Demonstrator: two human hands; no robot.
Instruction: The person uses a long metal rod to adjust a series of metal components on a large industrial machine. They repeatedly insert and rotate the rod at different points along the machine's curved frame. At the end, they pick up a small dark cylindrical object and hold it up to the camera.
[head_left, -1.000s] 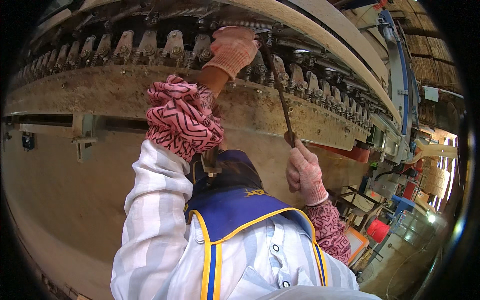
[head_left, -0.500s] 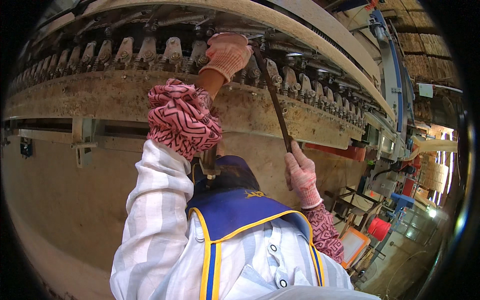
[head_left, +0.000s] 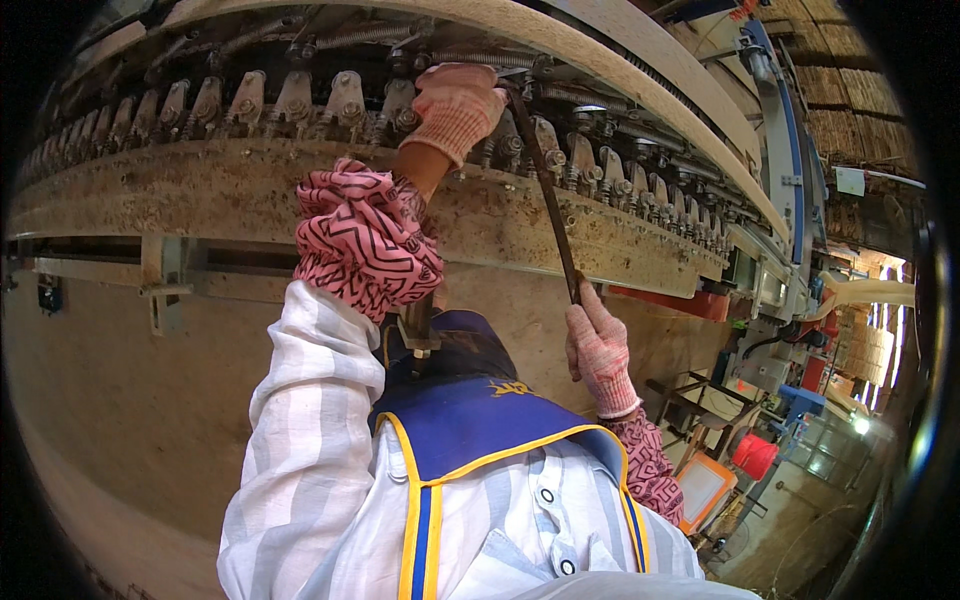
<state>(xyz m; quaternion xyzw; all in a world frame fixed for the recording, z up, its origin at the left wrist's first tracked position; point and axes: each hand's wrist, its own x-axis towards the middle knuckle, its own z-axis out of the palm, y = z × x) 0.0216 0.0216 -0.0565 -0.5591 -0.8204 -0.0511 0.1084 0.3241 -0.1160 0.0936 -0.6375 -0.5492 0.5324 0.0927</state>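
Observation:
My right hand, in a pinkish knit glove, is closed around the lower end of a long dark metal bar. The bar slants up and left into the machine, its top close to my left hand. My left hand, gloved alike, reaches in among the row of upright metal brackets with coil springs. Its fingers are bent out of sight behind the glove's back, so what they touch or hold is hidden. A horizontal coil spring lies just beyond that hand.
A pale curved rail runs above the brackets. A metal post with a bolt stands close before my apron. To the right are a red beam, an orange-framed panel and a red round object. Concrete floor lies below.
Both hands stay nearly where they were. My right hand and the bar's lower end have shifted very slightly left; the view has barely moved.

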